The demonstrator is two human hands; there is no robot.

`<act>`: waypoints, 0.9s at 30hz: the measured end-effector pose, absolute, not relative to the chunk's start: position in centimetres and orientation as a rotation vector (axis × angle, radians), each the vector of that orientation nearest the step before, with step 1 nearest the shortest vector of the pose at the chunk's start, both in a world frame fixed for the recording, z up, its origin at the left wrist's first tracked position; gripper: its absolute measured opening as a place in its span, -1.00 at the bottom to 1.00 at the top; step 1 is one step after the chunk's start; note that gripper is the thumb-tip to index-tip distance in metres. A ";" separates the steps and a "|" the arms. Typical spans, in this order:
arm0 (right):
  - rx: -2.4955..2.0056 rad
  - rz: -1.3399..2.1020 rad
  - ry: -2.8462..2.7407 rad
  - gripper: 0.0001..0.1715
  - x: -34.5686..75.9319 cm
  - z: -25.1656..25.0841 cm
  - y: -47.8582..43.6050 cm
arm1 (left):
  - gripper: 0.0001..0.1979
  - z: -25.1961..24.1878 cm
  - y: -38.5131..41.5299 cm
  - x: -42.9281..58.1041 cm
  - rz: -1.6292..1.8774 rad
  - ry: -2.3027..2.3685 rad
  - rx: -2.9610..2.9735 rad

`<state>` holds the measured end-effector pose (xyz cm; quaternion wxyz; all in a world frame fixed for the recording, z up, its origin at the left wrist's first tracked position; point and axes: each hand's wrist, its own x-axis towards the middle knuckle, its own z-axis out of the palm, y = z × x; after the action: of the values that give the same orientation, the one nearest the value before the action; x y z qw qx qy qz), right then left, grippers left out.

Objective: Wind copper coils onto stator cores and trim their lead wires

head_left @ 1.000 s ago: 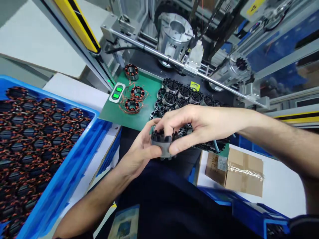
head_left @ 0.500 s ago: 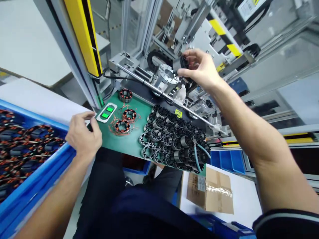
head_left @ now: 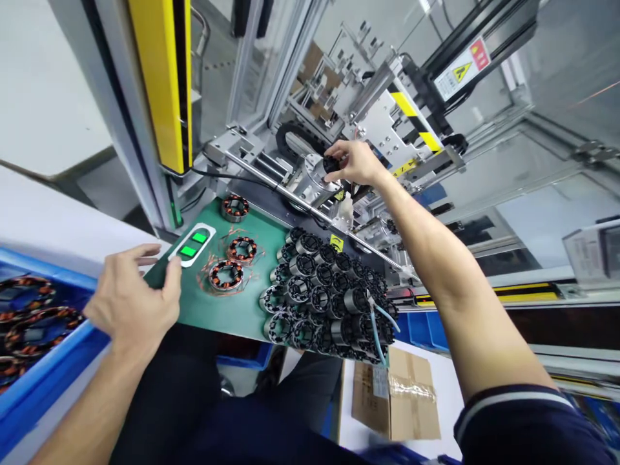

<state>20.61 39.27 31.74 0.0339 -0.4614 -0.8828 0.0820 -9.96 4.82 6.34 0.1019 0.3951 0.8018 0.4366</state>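
Note:
My right hand (head_left: 356, 163) pinches a black motor stator core (head_left: 331, 165) between thumb and fingers, right at the round metal fixture (head_left: 314, 169) of the machine. Whether the core touches the fixture I cannot tell. My left hand (head_left: 138, 294) is open with nothing in it, thumb and fingers apart. It hovers beside a white panel with two lit green buttons (head_left: 194, 245) at the left of the green work surface (head_left: 194, 307). Near the panel lie wound stators with orange copper coils (head_left: 227, 276). Several bare stator cores (head_left: 300, 289) stand in tight stacked rows to the right.
Blue-handled pliers (head_left: 376, 326) rest on the stacked cores. A metal rail (head_left: 290, 194) crosses in front of the fixture. A yellow post (head_left: 162, 84) rises at left. A blue bin (head_left: 53, 368) holds wound stators. A cardboard box (head_left: 411, 394) sits lower right.
My right hand has brought the stator core down and left onto or close over the round fixture. My left hand stays open near the button panel. The camera view has shifted.

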 end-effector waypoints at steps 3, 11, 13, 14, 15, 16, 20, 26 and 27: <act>-1.427 0.342 -2.781 -0.06 20.4 32.4 40.8 | -0.50 6.5 4.7 -10.0 1.259 2.363 1.175; -1.447 0.325 -2.810 -0.14 20.2 32.2 41.9 | -0.56 6.3 4.7 -10.0 1.284 2.356 1.203; -1.454 0.305 -2.852 -0.13 19.9 32.6 41.8 | -0.58 6.1 4.6 -10.1 1.261 2.347 1.247; -1.454 0.312 -2.872 -0.14 19.5 33.0 41.9 | -0.59 6.0 4.5 -10.1 1.255 2.348 1.265; -1.448 0.329 -2.879 -0.14 18.9 33.4 42.0 | -0.59 5.9 4.5 -10.2 1.258 2.352 1.274; -1.433 0.352 -2.868 -0.14 18.2 33.9 42.2 | -0.60 5.8 4.5 -10.2 1.264 2.359 1.273; -1.290 0.432 -2.650 0.06 14.8 34.0 43.1 | -0.61 5.5 4.7 -10.2 1.281 2.385 1.230; -1.358 0.470 -2.545 0.41 13.3 26.4 43.3 | -0.66 5.2 4.6 -10.3 1.312 2.396 1.207; -1.356 0.476 -2.568 0.40 13.4 25.6 43.4 | -0.67 5.1 4.6 -10.3 1.310 2.397 1.213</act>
<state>13.40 43.43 25.58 0.0994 -0.4586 -0.8683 0.1609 -10.32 4.58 5.11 0.0764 0.4047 0.7997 0.4369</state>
